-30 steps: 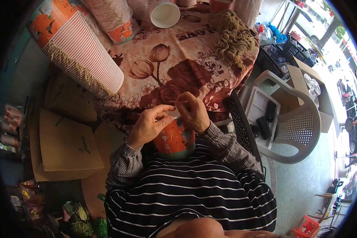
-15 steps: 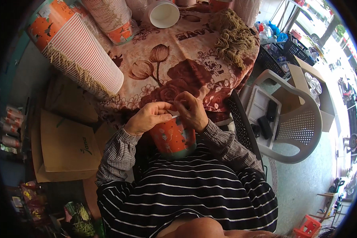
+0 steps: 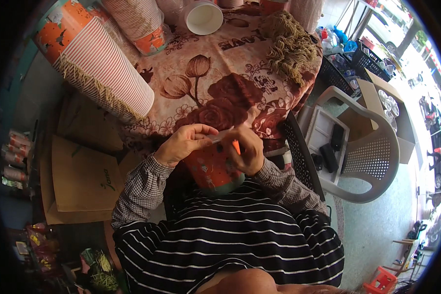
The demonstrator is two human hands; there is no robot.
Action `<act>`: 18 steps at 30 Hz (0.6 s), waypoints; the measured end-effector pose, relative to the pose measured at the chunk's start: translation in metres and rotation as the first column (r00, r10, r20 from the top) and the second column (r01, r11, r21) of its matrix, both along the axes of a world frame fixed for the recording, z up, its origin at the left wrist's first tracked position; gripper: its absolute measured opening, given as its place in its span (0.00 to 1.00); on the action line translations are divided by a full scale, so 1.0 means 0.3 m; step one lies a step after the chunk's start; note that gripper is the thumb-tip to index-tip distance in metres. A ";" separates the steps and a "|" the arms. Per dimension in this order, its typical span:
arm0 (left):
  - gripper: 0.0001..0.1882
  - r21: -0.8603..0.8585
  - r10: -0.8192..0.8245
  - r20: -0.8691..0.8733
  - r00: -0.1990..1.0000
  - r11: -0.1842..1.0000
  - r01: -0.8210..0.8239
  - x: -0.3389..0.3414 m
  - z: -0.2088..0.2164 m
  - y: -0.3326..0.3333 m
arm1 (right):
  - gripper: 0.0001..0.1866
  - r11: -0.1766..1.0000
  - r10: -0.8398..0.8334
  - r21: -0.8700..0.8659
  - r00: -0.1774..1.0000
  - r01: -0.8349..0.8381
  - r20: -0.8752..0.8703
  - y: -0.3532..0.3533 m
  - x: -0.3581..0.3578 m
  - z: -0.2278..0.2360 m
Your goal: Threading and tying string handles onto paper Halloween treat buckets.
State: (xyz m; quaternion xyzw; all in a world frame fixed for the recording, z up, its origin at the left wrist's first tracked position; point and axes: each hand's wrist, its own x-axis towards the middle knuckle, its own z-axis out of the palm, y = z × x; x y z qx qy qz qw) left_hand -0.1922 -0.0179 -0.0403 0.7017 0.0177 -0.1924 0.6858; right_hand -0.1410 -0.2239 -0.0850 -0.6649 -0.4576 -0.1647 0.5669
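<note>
An orange paper bucket [image 3: 210, 170] with a green base and small printed figures stands in my lap, just before the table edge. My left hand [image 3: 185, 144] is closed at the left side of its rim, thumb and fingers pinching the pale edge. Over the right side of the rim is my right hand [image 3: 247, 149], its fingers curled together and slightly blurred. A bit of orange shows between those fingers; whatever they pinch is too small to make out. The inside of the bucket is mostly hidden by both hands.
On the flowered tablecloth [image 3: 181, 63] lie a tall stack of nested paper buckets [image 3: 108, 63] with twisted cords along it, a white-lined bucket [image 3: 204, 19] on its side and a heap of tan cords [image 3: 290, 46]. A plastic chair [image 3: 372, 161] stands right, a cardboard box [image 3: 85, 176] left.
My right hand has shifted slightly right and down along the rim, with its fingers curling more. My left hand stays at the rim, and the bucket has barely moved.
</note>
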 end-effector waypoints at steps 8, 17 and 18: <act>0.17 0.003 0.005 0.009 1.000 1.000 -0.005 -0.005 -0.001 0.012 | 0.09 0.999 0.023 -0.037 0.990 -0.028 -0.139 0.023 -0.093 -0.006; 0.13 0.010 -0.006 0.036 0.999 1.000 0.006 -0.009 -0.014 0.012 | 0.05 0.964 0.232 -0.012 0.859 -0.266 -0.456 0.012 -0.170 0.004; 0.13 0.008 -0.003 0.038 0.999 1.000 0.002 -0.010 -0.012 0.012 | 0.05 0.977 0.174 -0.036 0.882 -0.211 -0.438 0.007 -0.159 0.002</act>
